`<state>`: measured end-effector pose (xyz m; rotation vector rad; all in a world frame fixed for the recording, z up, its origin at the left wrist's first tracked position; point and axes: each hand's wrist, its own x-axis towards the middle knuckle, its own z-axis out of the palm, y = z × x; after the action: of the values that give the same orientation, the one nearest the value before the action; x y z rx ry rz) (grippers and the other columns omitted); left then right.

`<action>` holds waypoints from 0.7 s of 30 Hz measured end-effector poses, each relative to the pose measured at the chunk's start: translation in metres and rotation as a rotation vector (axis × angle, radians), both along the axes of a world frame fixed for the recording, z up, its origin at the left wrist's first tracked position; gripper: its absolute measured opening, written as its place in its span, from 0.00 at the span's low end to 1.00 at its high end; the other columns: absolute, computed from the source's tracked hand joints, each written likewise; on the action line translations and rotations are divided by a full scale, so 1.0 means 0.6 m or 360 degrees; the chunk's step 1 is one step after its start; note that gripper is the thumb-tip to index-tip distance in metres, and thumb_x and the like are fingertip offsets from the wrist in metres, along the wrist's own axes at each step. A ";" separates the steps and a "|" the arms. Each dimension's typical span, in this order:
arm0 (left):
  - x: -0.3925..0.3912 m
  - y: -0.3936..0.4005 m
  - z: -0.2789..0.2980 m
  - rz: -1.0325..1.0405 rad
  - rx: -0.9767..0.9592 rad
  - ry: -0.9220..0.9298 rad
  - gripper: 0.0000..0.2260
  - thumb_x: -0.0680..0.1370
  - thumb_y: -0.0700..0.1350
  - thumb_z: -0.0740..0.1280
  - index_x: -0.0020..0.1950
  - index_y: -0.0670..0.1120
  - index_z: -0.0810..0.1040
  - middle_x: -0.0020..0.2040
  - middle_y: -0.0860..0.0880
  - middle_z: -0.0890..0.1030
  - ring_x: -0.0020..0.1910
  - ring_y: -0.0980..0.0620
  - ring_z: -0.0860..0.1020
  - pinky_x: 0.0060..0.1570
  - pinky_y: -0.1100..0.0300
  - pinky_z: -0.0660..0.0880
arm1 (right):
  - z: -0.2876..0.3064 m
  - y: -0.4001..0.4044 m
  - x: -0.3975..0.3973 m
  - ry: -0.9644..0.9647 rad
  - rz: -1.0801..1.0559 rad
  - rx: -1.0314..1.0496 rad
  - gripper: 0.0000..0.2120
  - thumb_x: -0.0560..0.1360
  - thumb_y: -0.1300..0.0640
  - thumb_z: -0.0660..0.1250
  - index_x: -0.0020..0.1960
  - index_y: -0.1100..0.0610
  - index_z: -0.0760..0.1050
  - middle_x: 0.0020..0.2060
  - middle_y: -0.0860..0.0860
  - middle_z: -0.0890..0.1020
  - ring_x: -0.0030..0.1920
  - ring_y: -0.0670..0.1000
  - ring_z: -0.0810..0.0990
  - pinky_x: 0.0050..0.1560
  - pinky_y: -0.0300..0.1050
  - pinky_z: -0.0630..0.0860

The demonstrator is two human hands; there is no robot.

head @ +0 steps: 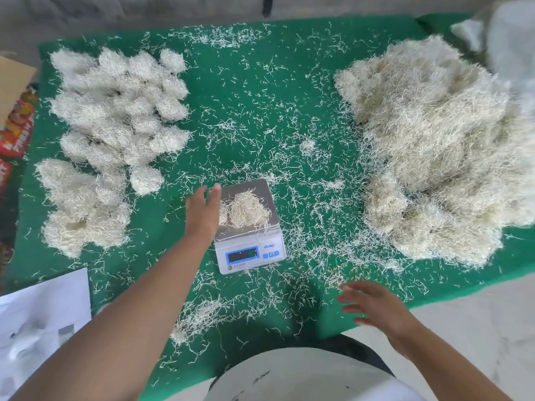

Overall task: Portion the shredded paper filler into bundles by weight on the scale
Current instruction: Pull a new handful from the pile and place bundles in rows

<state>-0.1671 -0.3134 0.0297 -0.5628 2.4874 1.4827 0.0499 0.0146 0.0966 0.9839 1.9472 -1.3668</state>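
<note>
A small white digital scale (pixel 249 254) with a steel pan stands in the middle of the green cloth. A loose clump of shredded paper (pixel 246 209) lies on the pan. My left hand (pixel 204 211) reaches over the pan's left edge with straight fingers, touching the clump's left side. My right hand (pixel 373 305) hovers with spread fingers, blurred, above the cloth's front edge and holds nothing. The big heap of shredded paper (pixel 440 149) fills the right side. Several rounded bundles (pixel 115 111) lie in rows on the left.
Loose paper strands are scattered all over the green cloth (pixel 260 96). White sheets (pixel 43 314) lie at the front left. A cardboard box (pixel 13 82) and red packaging (pixel 17 125) sit past the left edge. A pale plastic bag (pixel 509 39) is at the far right.
</note>
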 end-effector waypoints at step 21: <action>0.027 0.168 0.009 -0.0314 -0.0353 -0.0042 0.30 0.80 0.58 0.69 0.79 0.48 0.67 0.73 0.44 0.74 0.67 0.44 0.74 0.60 0.48 0.72 | 0.030 0.042 0.022 0.0004 -0.0020 0.0034 0.07 0.83 0.55 0.69 0.60 0.54 0.81 0.50 0.51 0.88 0.52 0.53 0.87 0.59 0.54 0.80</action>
<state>-0.1509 -0.2126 0.0353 -0.3550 2.6170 1.1314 0.0628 0.0400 0.1145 1.0064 1.9646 -1.3576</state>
